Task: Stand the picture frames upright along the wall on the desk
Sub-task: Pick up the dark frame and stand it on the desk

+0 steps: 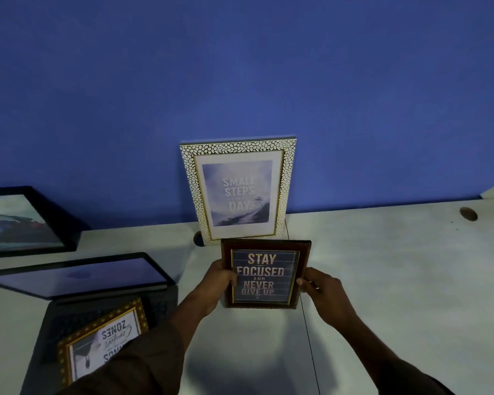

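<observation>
A small brown frame (265,273) reading "STAY FOCUSED AND NEVER GIVE UP" is held upright over the white desk (382,280). My left hand (221,283) grips its left edge and my right hand (321,289) grips its right edge. Behind it a white-and-gold pebbled frame (238,189) reading "SMALL STEPS EVERY DAY" stands upright, leaning on the blue wall (240,81). A gold frame (103,340) lies upside down on the laptop keyboard, partly hidden by my left sleeve. A black frame (26,220) with a landscape picture leans at the far left.
An open laptop (77,276) sits at the left with its screen tilted far back. A cable hole (198,238) is cut in the desk beside the white frame. A dark spot (468,213) marks the desk's far right. A seam runs down the desk below my right hand.
</observation>
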`<action>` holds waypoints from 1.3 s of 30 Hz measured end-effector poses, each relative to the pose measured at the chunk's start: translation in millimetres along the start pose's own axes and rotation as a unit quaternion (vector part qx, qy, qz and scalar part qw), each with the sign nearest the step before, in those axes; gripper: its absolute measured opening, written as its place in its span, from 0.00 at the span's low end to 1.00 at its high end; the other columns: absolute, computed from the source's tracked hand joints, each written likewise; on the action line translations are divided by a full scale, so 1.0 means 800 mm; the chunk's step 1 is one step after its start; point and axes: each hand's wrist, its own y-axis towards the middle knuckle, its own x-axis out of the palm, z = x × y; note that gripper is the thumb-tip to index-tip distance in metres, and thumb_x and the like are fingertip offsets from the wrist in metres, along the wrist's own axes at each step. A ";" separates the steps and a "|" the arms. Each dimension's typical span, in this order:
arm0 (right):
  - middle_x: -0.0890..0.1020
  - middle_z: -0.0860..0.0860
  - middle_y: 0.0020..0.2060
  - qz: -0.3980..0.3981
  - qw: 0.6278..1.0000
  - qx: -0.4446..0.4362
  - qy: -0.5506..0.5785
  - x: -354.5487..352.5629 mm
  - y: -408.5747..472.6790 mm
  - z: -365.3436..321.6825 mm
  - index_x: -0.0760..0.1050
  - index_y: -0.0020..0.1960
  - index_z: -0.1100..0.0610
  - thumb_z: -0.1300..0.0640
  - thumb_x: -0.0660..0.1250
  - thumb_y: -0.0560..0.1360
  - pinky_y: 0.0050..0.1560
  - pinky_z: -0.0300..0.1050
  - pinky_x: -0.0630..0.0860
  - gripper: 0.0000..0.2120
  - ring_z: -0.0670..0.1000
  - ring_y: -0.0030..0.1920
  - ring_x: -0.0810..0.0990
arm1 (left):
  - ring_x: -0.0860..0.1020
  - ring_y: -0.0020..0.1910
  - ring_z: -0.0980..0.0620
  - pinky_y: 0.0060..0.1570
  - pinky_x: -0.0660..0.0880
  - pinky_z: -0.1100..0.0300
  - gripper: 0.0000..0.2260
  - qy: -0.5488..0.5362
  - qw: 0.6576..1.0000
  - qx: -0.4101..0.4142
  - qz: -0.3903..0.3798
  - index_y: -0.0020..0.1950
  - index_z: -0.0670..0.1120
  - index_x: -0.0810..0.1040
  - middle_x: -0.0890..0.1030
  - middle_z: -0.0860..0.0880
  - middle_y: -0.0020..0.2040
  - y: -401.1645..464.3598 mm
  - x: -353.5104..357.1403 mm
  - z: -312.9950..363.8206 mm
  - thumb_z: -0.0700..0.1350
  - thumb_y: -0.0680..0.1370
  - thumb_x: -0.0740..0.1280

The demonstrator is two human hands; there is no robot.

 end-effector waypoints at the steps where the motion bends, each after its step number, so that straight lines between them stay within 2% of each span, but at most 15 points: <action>1: 0.87 0.42 0.49 -0.001 1.000 0.005 0.000 0.002 0.000 0.001 0.82 0.57 0.50 0.52 0.65 0.82 0.53 0.47 0.83 0.08 0.45 0.49 0.86 | 0.81 0.61 0.39 0.66 0.76 0.41 0.27 0.002 1.000 -0.002 -0.001 0.59 0.44 0.82 0.85 0.40 0.59 0.002 0.000 0.002 0.30 0.63 0.62; 5: 0.87 0.42 0.48 -0.008 1.000 0.019 0.005 0.009 -0.001 -0.002 0.82 0.56 0.50 0.52 0.65 0.82 0.52 0.43 0.82 0.08 0.44 0.47 0.86 | 0.81 0.60 0.39 0.65 0.76 0.41 0.30 -0.014 1.000 -0.006 -0.001 0.58 0.44 0.82 0.85 0.40 0.58 0.004 -0.006 -0.004 0.33 0.57 0.63; 8: 0.87 0.41 0.47 -0.019 1.000 0.018 -0.003 0.012 -0.003 -0.006 0.83 0.56 0.50 0.52 0.65 0.82 0.47 0.30 0.78 0.09 0.39 0.46 0.85 | 0.82 0.60 0.39 0.64 0.77 0.41 0.31 -0.028 1.000 -0.009 0.000 0.60 0.42 0.82 0.86 0.41 0.58 0.001 -0.012 -0.012 0.33 0.57 0.63; 9: 0.87 0.41 0.47 -0.022 1.000 0.019 -0.007 0.012 -0.005 -0.009 0.83 0.57 0.50 0.52 0.65 0.82 0.45 0.26 0.76 0.09 0.38 0.46 0.85 | 0.82 0.59 0.39 0.64 0.77 0.41 0.31 -0.033 0.999 -0.011 0.001 0.60 0.42 0.81 0.86 0.41 0.58 0.000 -0.012 -0.014 0.33 0.58 0.63; 12: 0.86 0.42 0.48 -0.027 0.999 0.019 -0.020 0.014 -0.010 -0.012 0.82 0.58 0.51 0.51 0.65 0.82 0.43 0.24 0.75 0.10 0.40 0.46 0.85 | 0.82 0.59 0.38 0.60 0.79 0.46 0.26 -0.039 0.999 -0.018 0.002 0.61 0.42 0.81 0.85 0.40 0.58 -0.004 -0.012 -0.019 0.28 0.65 0.62; 17: 0.86 0.42 0.46 -0.029 0.999 0.025 -0.028 0.012 -0.021 -0.014 0.83 0.57 0.51 0.52 0.65 0.82 0.43 0.26 0.75 0.09 0.35 0.45 0.84 | 0.82 0.58 0.41 0.58 0.79 0.48 0.24 -0.035 0.999 -0.024 -0.002 0.62 0.44 0.80 0.85 0.41 0.58 -0.016 -0.006 -0.035 0.26 0.71 0.61; 18: 0.86 0.41 0.47 -0.030 0.999 0.028 -0.028 0.012 -0.023 -0.013 0.83 0.57 0.50 0.51 0.65 0.82 0.44 0.28 0.76 0.09 0.36 0.46 0.84 | 0.82 0.58 0.42 0.59 0.79 0.47 0.23 -0.036 0.999 -0.025 -0.003 0.62 0.45 0.79 0.85 0.42 0.58 -0.019 -0.004 -0.037 0.27 0.72 0.61; 20: 0.87 0.42 0.50 -0.037 0.998 0.035 -0.031 0.011 -0.027 -0.010 0.82 0.58 0.49 0.49 0.65 0.82 0.50 0.41 0.81 0.10 0.41 0.47 0.85 | 0.83 0.58 0.44 0.60 0.79 0.47 0.23 -0.038 0.999 -0.023 0.001 0.64 0.47 0.77 0.85 0.44 0.58 -0.025 -0.002 -0.042 0.31 0.72 0.64; 22: 0.86 0.43 0.54 -0.042 0.998 0.035 -0.043 0.010 -0.031 -0.009 0.80 0.62 0.48 0.46 0.65 0.81 0.55 0.46 0.82 0.13 0.44 0.50 0.86 | 0.83 0.57 0.46 0.54 0.79 0.50 0.25 -0.045 0.998 -0.029 0.016 0.67 0.46 0.73 0.84 0.44 0.59 -0.030 -0.001 -0.046 0.35 0.70 0.68; 26: 0.86 0.46 0.57 -0.028 0.997 0.047 -0.053 0.011 -0.044 -0.018 0.76 0.66 0.47 0.44 0.66 0.80 0.50 0.37 0.78 0.16 0.43 0.48 0.84 | 0.79 0.50 0.51 0.43 0.74 0.57 0.21 -0.053 0.995 -0.050 0.063 0.67 0.46 0.66 0.79 0.44 0.58 -0.045 0.002 -0.051 0.35 0.77 0.67; 28: 0.86 0.48 0.58 -0.032 0.996 0.056 -0.060 0.014 -0.054 -0.017 0.75 0.67 0.47 0.44 0.65 0.80 0.51 0.39 0.78 0.18 0.45 0.49 0.85 | 0.76 0.49 0.53 0.43 0.71 0.59 0.21 -0.043 0.994 -0.057 0.078 0.68 0.47 0.65 0.77 0.46 0.57 -0.056 0.003 -0.058 0.37 0.78 0.67; 31: 0.84 0.50 0.61 -0.038 0.993 0.079 -0.073 0.025 -0.073 -0.012 0.72 0.71 0.49 0.43 0.66 0.79 0.55 0.43 0.79 0.23 0.50 0.54 0.85 | 0.73 0.57 0.48 0.54 0.68 0.56 0.23 -0.047 0.992 -0.061 0.096 0.71 0.48 0.64 0.73 0.44 0.63 -0.072 0.000 -0.080 0.41 0.79 0.69; 33: 0.83 0.51 0.63 -0.045 0.992 0.087 -0.075 0.037 -0.087 -0.012 0.70 0.74 0.51 0.43 0.66 0.79 0.60 0.46 0.78 0.25 0.51 0.58 0.84 | 0.71 0.61 0.47 0.57 0.66 0.55 0.24 -0.053 0.992 -0.062 0.101 0.71 0.49 0.63 0.72 0.44 0.66 -0.086 -0.002 -0.095 0.44 0.78 0.70; 35: 0.82 0.52 0.65 -0.054 0.992 0.083 -0.074 0.048 -0.099 -0.012 0.68 0.75 0.52 0.45 0.66 0.80 0.62 0.48 0.77 0.26 0.53 0.63 0.82 | 0.71 0.61 0.47 0.56 0.67 0.55 0.25 -0.056 0.990 -0.069 0.107 0.72 0.50 0.64 0.72 0.44 0.67 -0.103 -0.003 -0.112 0.46 0.78 0.70; 39: 0.82 0.53 0.65 -0.063 0.989 0.105 -0.086 0.070 -0.116 -0.017 0.67 0.76 0.52 0.45 0.66 0.80 0.63 0.49 0.76 0.27 0.54 0.64 0.81 | 0.73 0.57 0.50 0.47 0.69 0.58 0.23 -0.074 0.985 -0.069 0.138 0.70 0.49 0.67 0.73 0.45 0.67 -0.139 -0.011 -0.149 0.45 0.78 0.70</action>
